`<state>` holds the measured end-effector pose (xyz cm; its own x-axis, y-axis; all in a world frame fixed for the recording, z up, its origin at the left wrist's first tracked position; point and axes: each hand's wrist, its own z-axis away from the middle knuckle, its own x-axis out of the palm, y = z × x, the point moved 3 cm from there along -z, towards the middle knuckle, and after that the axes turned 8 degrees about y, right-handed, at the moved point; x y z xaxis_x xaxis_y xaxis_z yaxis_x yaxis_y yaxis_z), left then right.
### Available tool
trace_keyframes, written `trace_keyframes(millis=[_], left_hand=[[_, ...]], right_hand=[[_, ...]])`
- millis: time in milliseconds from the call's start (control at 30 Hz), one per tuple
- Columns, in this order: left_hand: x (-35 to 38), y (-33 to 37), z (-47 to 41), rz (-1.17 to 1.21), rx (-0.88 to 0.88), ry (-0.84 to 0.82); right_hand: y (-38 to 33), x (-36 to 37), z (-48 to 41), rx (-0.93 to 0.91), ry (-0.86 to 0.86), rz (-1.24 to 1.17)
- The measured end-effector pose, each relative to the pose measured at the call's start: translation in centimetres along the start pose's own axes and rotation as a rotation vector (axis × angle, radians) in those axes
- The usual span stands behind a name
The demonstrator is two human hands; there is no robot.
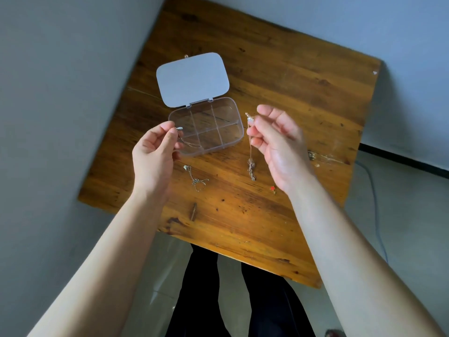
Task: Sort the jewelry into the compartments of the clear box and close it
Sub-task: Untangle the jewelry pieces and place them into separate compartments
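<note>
With my hands (155, 147) (274, 142) each pinching a chain over the clear box (206, 127), I feared snagging a divider.

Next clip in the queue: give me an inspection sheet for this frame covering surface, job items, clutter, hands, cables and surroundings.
Surface: scratched brown wooden table, set against pale walls.
Job items: clear plastic six-compartment box with its lid swung open; one thin chain with a silvery pendant trails into the box's near-left part; a second thin chain hangs down to the table; a loose silver chain and a small red-bead piece lie on the wood.
Clutter: nothing seen.
Hands: left hand pinches the pendant chain; right hand pinches the hanging chain.
Cables: thin grey cable on the floor, right.
Surroundings: light tiled floor, dark baseboard; the person's dark trousers show below.
</note>
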<state>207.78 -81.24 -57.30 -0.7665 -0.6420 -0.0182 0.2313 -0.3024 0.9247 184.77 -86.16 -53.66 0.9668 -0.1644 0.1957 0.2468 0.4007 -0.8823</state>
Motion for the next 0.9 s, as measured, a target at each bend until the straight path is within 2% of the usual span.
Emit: trace_keyframes(millis=[133,400,500,667,767,900], left_hand=[[-0.2,1.0,-0.9,0.059,0.008,-0.001],[0.6,3.3,-2.2,0.090,0.064,-0.066],[0.7,3.3,-2.8,0.094,0.064,-0.057],[0.4,1.9,-4.0,0.049,0.030,0.014],[0.2,0.5,-4.8,-0.024,-0.011,0.051],[-0.2,-1.8,-5.5,-0.187,-0.088,0.104]], right_hand=[[-2.7,2.6,-0.3,-0.100,-0.092,0.087],[-5.5,5.6,-1.1,-0.236,-0.131,0.216],[-6.9,6.6,-0.7,-0.293,-0.189,0.152],[-9.7,8.0,0.0,-0.402,-0.344,-0.102],[-9.3,8.9,-0.6,-0.364,-0.325,-0.068],[-6.6,9.6,-1.8,-0.249,-0.240,0.147]])
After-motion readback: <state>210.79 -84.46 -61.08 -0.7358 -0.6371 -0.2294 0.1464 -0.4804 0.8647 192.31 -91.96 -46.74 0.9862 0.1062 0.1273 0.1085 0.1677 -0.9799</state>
